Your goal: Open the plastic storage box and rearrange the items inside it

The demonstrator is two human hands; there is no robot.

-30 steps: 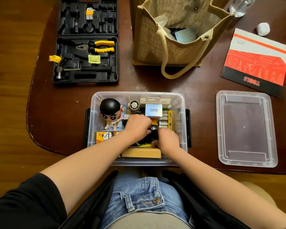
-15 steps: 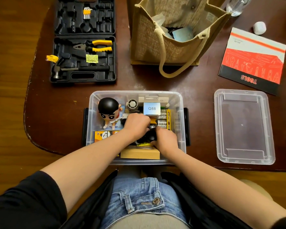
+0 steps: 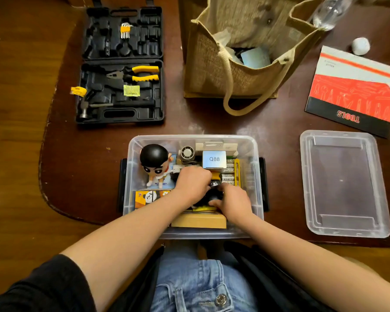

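Nothing has shifted: two hands, left hand (image 3: 193, 184) and right hand (image 3: 233, 202), fingers curled gripping one black object (image 3: 208, 198) in one box (image 3: 256, 176).

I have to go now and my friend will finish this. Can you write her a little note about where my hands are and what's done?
Left hand: inside the plastic storage box, fingers curled around a black item in the middle.
Right hand: in the box too, with a grip on the same black item.
Lid: already off, on the table to the right of the box.
Figurine stands at the box's back left, Q88 box at the back.
Left: keep rearranging the items.
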